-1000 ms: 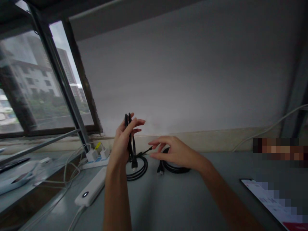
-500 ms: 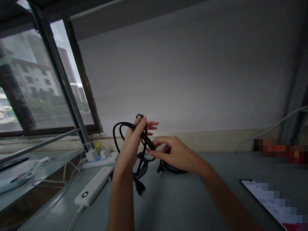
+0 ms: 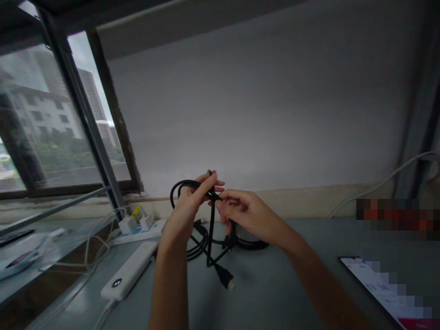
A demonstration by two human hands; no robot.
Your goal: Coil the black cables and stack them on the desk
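A black cable [image 3: 212,215], looped into a coil, is held up between my two hands. My left hand [image 3: 194,197] is closed around the coil, with loops showing to its left and a strand running over its fingers. My right hand [image 3: 245,208] pinches the strands at the coil's right side with thumb and fingers. A cable end with a black plug [image 3: 225,277] hangs down below the hands, its tip pale. Behind, a second coiled black cable [image 3: 198,247] lies on the desk, and another coil [image 3: 252,244] rests under my right hand.
A white power bank [image 3: 129,270] with a cord lies at left, beside a white power strip [image 3: 137,233] holding two chargers. Pale wires [image 3: 92,243] tangle near the desk's gap. At right a phone [image 3: 371,284] lies on the grey desk [image 3: 275,298]. A window stands at left.
The coil and left hand have moved a little right, nearer the right hand. The hanging plug has swung right and slightly down. My right fingers have shifted on the strands.
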